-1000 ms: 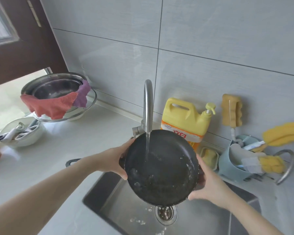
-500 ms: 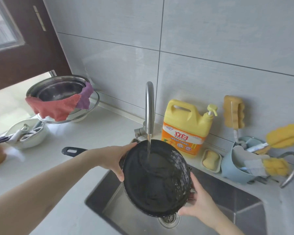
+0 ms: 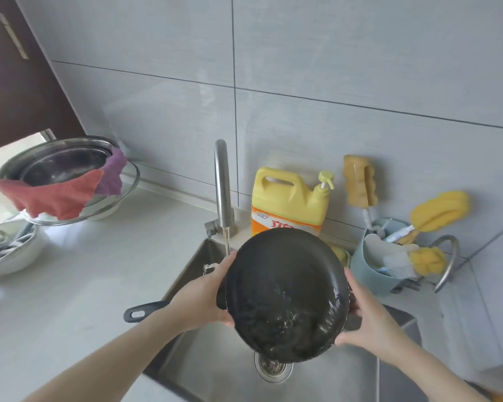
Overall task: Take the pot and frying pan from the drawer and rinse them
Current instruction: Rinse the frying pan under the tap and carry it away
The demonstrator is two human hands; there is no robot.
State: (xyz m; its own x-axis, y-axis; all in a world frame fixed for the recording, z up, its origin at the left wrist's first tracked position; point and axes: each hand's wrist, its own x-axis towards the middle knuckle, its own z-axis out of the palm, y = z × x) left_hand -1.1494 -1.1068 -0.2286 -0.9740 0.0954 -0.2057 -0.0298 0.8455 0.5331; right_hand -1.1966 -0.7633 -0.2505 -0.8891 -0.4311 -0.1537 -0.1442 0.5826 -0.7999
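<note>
Pan [image 3: 285, 294] tilted over sink [image 3: 215, 372], between both hands. Left hand [image 3: 204, 297] grips its left rim, right hand [image 3: 369, 323] grips the right rim. Tap [image 3: 222, 184] stream falls just left of pan.

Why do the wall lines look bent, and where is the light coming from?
Head view: the wide-angle lens bows the tile seams; daylight from the left washes out the counter; wet glints speckle the frying pan; the bowl of utensils at the left edge looks soft.
</note>
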